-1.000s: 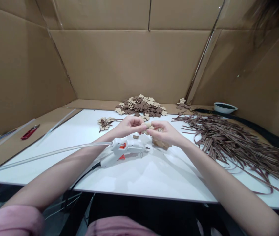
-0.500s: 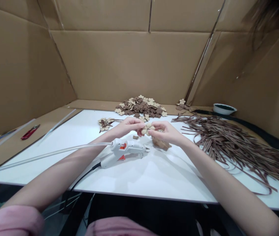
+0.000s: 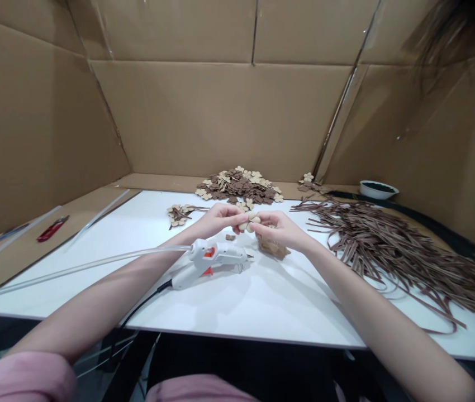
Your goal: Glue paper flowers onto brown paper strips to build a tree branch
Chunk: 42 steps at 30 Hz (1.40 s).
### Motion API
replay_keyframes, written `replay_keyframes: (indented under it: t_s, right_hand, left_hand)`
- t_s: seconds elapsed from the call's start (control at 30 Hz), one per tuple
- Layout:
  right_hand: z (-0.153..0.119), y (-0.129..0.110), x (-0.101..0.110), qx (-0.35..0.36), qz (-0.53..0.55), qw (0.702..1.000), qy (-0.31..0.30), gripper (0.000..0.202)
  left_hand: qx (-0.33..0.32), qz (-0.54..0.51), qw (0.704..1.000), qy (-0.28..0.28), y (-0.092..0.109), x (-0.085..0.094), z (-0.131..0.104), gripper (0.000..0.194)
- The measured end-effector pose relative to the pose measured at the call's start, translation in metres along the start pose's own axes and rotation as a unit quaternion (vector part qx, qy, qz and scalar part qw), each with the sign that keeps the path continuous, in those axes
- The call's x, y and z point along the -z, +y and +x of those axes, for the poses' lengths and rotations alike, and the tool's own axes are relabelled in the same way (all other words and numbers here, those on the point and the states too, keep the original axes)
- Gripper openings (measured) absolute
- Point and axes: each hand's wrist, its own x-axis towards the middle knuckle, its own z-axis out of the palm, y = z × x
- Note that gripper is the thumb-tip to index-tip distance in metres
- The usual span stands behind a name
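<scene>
Cardboard walls [image 3: 216, 117] box in the back and sides here, with a white board [image 3: 288, 307] as the work surface. I'll use the glue gun [image 3: 210, 259] as the landmark, since it sits propped on that board. Just beyond its nozzle is the cream flower [image 3: 252, 216], up between both hands.

Left hand [image 3: 226, 216] has thumb and fingertips pinching the near-left petals; right hand [image 3: 279, 228] pinches the other side the same way. Can't really tell what the curled-under fingers are doing, they're hidden.

Tips for this bit, imo: pinch light, right at the petal edges, so the middle stays visible and nothing gets creased. Support it evenly from both sides or it'll probably twist. Work over open board rather than over the gun, and mind that nozzle; no idea if it's hot, but I'd treat it like it is. The left forearm is close to the gun too, so watch the elbow.

Past the gun there's a big heap of flower cutouts [image 3: 241, 187], right of its nozzle a brown lump [image 3: 274, 247], and way off to its right a mess of brown strips [image 3: 400, 245].
</scene>
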Motion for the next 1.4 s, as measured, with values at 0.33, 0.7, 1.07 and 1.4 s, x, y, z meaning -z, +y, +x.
replay_keyframes:
  t_s: [0.33, 0.7, 1.07, 1.4]
  right_hand:
    - [0.001, 0.003, -0.003, 0.001, 0.006, 1.000, 0.013, 0.037]
    - [0.003, 0.010, -0.007, 0.002, 0.001, 1.000, 0.015, 0.044]
    - [0.005, 0.021, -0.005, 0.015, 0.009, 1.000, -0.011, 0.043]
    - [0.007, 0.031, -0.001, -0.020, -0.019, 0.999, 0.043, 0.044]
  left_hand:
    - [-0.019, 0.024, 0.999, 0.009, -0.002, 0.005, 0.000, 0.038]
    - [0.007, 0.039, 0.999, 0.016, -0.003, 0.005, 0.000, 0.035]
    - [-0.004, 0.071, 0.997, 0.017, -0.006, 0.012, -0.002, 0.035]
    - [0.007, 0.087, 0.996, 0.033, -0.011, 0.022, 0.002, 0.035]
